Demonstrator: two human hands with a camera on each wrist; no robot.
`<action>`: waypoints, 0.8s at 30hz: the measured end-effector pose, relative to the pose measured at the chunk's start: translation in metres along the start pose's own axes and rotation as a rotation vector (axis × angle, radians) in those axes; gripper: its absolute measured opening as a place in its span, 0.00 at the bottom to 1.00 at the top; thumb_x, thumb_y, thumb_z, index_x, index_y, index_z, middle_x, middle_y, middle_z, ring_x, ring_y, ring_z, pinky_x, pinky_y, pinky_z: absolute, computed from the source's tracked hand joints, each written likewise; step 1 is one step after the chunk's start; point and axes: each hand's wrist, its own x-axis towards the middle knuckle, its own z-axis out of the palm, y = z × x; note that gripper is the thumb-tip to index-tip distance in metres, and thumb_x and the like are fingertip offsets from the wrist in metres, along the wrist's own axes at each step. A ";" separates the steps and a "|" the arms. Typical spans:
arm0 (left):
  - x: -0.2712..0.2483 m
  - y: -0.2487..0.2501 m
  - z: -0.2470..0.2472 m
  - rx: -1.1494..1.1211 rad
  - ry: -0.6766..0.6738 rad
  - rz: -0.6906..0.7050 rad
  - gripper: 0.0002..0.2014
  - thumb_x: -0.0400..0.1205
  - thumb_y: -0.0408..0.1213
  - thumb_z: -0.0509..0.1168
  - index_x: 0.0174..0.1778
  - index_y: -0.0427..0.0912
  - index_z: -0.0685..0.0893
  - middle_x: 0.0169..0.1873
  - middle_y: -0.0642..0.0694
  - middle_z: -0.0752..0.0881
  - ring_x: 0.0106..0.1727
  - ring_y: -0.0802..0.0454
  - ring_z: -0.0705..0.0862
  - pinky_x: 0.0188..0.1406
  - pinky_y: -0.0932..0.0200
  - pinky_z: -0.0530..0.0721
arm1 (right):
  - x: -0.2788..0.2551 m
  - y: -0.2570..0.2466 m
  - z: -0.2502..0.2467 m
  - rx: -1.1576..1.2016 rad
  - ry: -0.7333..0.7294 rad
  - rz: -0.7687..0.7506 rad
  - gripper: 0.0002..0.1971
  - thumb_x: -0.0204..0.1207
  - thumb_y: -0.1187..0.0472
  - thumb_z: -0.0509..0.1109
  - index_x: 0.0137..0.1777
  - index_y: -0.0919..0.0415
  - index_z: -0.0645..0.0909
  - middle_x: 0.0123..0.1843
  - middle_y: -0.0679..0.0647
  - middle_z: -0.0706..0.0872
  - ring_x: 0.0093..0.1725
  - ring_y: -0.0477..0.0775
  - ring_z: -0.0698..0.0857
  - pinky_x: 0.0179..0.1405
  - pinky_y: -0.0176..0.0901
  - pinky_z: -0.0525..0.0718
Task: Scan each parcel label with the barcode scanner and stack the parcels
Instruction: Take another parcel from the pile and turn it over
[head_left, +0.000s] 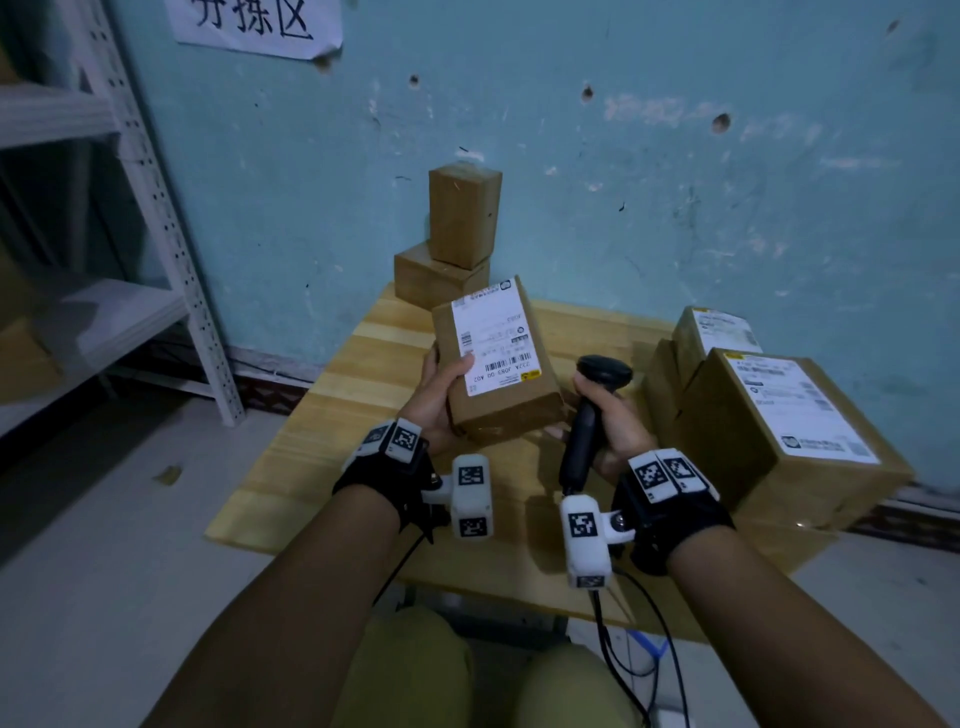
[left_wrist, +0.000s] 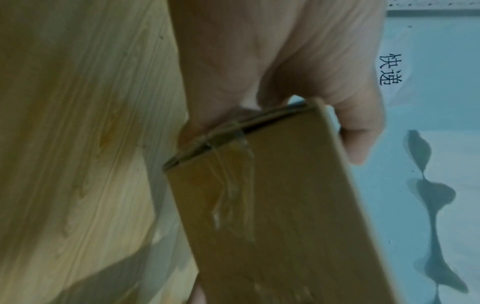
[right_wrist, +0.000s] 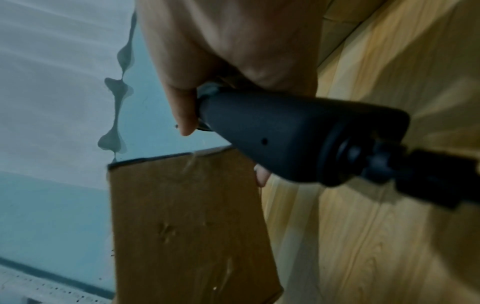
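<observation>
Parcel: a brown box (head_left: 496, 364) held above the table, label (head_left: 493, 340) facing up toward the head camera, tilted.
Left hand: the left hand (head_left: 441, 395) grips the parcel from its left side, thumb on the label's edge, fingers curled under the box; the left wrist view shows the thumb (left_wrist: 355, 131) over one taped end.
Scanner: the black scanner (head_left: 592, 410) stands just right of the parcel, its head beside the box and not plainly aimed at the label.
Right hand: the right hand (head_left: 613, 415) is wrapped round the scanner's handle, fingers closed on it; whether a finger presses the trigger I cannot tell.
Stack: two plain boxes (head_left: 457, 244) sit at the table's far edge by the wall, the upper one standing on end on the lower.
Waiting: two labelled parcels (head_left: 779, 415) lie on the table's right side.
Table: light wood (head_left: 322, 415).
Progress: seemingly two parcels done; this one is probably about to be scanned or just scanned, and then needs stacking; two more remain.
</observation>
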 end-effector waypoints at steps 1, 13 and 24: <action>-0.001 -0.001 0.002 -0.027 0.004 0.061 0.30 0.83 0.31 0.60 0.79 0.53 0.59 0.58 0.43 0.83 0.51 0.45 0.85 0.42 0.45 0.90 | 0.000 0.001 0.000 0.030 -0.018 0.017 0.03 0.80 0.64 0.65 0.45 0.63 0.77 0.35 0.58 0.88 0.38 0.56 0.88 0.33 0.54 0.90; -0.006 -0.002 0.006 -0.190 -0.047 0.154 0.38 0.80 0.18 0.57 0.77 0.62 0.57 0.57 0.45 0.84 0.56 0.44 0.84 0.49 0.35 0.85 | 0.000 0.007 0.002 0.093 -0.100 0.061 0.07 0.82 0.62 0.62 0.51 0.63 0.80 0.51 0.61 0.86 0.45 0.57 0.88 0.34 0.54 0.91; -0.009 0.002 0.010 -0.190 0.196 0.098 0.25 0.80 0.30 0.65 0.69 0.49 0.63 0.53 0.42 0.80 0.57 0.42 0.79 0.43 0.34 0.81 | -0.002 0.007 -0.004 0.113 -0.089 0.026 0.06 0.81 0.63 0.64 0.54 0.63 0.79 0.52 0.59 0.85 0.51 0.61 0.86 0.37 0.58 0.90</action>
